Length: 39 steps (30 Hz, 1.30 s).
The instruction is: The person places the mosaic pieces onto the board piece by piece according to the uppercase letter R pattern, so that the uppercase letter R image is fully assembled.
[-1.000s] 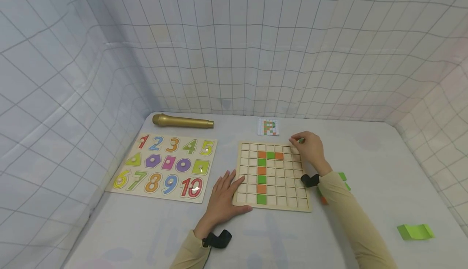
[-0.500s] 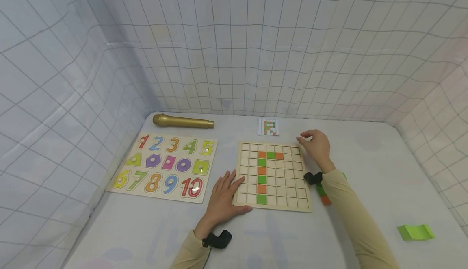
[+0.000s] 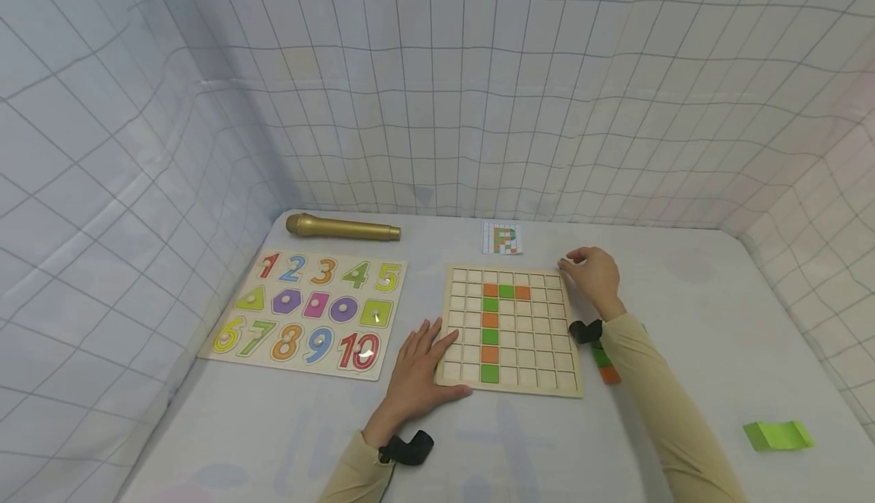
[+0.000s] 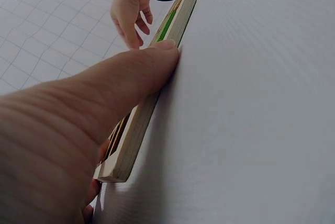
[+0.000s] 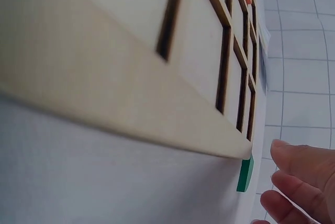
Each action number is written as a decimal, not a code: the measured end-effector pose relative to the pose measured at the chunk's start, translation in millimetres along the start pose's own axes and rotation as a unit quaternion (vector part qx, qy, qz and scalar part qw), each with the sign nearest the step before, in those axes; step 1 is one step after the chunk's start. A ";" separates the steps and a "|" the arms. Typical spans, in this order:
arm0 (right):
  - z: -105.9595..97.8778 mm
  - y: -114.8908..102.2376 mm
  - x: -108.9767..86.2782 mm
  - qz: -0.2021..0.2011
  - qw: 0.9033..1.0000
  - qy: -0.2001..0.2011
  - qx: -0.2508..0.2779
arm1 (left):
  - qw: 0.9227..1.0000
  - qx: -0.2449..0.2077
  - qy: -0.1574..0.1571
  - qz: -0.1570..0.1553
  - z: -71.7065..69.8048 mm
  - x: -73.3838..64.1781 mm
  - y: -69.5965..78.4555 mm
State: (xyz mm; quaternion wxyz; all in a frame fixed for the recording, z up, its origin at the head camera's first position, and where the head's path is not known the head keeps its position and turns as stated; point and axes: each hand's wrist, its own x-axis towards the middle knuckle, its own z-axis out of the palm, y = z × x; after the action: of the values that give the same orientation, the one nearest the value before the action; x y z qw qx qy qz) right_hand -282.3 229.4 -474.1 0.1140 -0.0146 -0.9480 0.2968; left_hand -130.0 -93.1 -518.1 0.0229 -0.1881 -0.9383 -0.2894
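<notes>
My left hand [image 3: 417, 372] rests at the lower left corner of a wooden grid board [image 3: 536, 390]. Its fingers are spread over the left side, and in the left wrist view the thumb [image 4: 141, 67] presses along the front edge. Orange and green square tiles fill a column and a short top row, such as the green tile [image 3: 489, 373]. Beyond the far right corner is my right hand [image 3: 595, 279], fingers loosely bent. The right wrist view shows a green tile [image 5: 244, 176] at the board's corner, with a gap between it and my fingertips.
Several green and orange tiles [image 3: 608, 374] lie right of the board, partly under my right sleeve. A pattern card [image 3: 502, 238] is behind it. At left are a number puzzle [image 3: 307, 317] and a gold microphone [image 3: 342, 227]. A green curved block [image 3: 778, 435] sits far right.
My right hand has shifted right from the board's far right corner. The green tile pinched in it one second ago now shows beside that corner, apart from the fingers. My left hand stays put.
</notes>
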 end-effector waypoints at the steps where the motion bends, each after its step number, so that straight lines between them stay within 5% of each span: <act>1: -0.2 0.0 -0.1 0.004 1.000 -0.002 -0.001 | 1.000 -0.001 -0.001 0.000 0.2 0.0 -0.1; 21: -1.6 -5.4 2.2 0.080 0.994 -0.070 -0.025 | 1.000 -0.005 -0.004 0.003 -0.2 -0.1 -2.8; 39: -0.5 -6.7 8.5 0.076 0.994 -0.075 -0.026 | 1.000 0.001 0.000 0.007 0.5 0.2 -2.8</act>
State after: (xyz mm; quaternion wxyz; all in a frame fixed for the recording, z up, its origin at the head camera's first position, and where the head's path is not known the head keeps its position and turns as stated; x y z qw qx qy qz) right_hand -290.2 225.0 -468.2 0.0190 -0.0668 -0.9575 0.2799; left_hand -131.1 -94.8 -520.0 0.0255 -0.1950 -0.9370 -0.2888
